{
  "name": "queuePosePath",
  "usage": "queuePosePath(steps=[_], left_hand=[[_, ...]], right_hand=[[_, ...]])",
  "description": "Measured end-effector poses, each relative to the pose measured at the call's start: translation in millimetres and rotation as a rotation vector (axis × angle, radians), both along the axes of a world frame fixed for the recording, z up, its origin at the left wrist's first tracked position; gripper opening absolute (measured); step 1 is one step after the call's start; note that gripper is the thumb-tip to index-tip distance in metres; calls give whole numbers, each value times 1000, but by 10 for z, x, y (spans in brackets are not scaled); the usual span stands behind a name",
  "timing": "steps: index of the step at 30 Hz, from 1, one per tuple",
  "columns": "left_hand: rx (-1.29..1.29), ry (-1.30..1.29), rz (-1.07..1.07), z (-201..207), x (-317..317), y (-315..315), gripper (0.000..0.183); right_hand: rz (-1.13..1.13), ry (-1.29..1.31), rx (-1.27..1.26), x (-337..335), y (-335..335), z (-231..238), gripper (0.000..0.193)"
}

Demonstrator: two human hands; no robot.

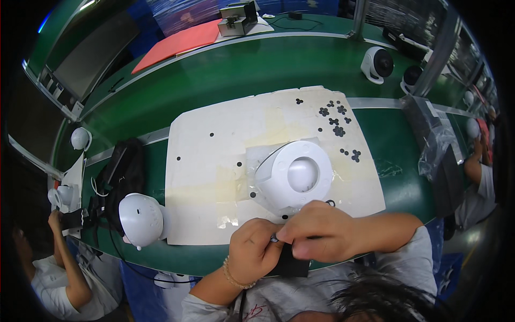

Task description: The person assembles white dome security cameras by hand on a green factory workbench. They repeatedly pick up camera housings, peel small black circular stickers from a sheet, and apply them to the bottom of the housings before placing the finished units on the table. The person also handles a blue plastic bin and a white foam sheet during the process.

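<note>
My left hand [252,249], with a beaded bracelet at the wrist, is closed at the near edge of the board. A flat black sheet [294,262] extends from beneath its fingers. My right hand [327,232] meets it, thumb and forefinger pinched around a small dark bit at the left fingertips, too small to name. Just beyond my hands a white rounded housing [268,182] lies tilted on a clear plastic bag, its ring-shaped base turned up. Small black round pads [338,131] are scattered over the white board [204,193], most thickly at its far right.
Left of the board stands a white camera-like unit [140,219], beside a black bag [126,166]. Two black-faced units [377,64] stand on the far right ledge. Clear plastic wrap [437,147] lies at right. A red sheet [179,45] lies behind. Other people work at both sides.
</note>
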State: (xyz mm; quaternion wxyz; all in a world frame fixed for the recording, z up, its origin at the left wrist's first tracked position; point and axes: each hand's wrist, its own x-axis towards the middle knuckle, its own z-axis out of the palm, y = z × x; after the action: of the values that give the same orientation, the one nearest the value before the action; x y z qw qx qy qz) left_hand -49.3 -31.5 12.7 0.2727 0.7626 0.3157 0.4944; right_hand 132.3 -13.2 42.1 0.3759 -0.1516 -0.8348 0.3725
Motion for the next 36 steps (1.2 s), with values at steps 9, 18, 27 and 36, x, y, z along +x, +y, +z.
queuePosePath(steps=[9, 18, 27, 36], left_hand=[[208, 327, 177, -64, 60, 33, 24], [236, 443, 147, -119, 16, 13, 23], [206, 461, 146, -133, 12, 2, 25], [165, 436, 133, -102, 14, 1, 27]], right_hand=[[-364, 215, 189, 251, 246, -49, 42], [-357, 163, -102, 312, 546, 44, 64], [-532, 67, 158, 289, 533, 30, 51], [-507, -39, 340, 149, 489, 196, 50]])
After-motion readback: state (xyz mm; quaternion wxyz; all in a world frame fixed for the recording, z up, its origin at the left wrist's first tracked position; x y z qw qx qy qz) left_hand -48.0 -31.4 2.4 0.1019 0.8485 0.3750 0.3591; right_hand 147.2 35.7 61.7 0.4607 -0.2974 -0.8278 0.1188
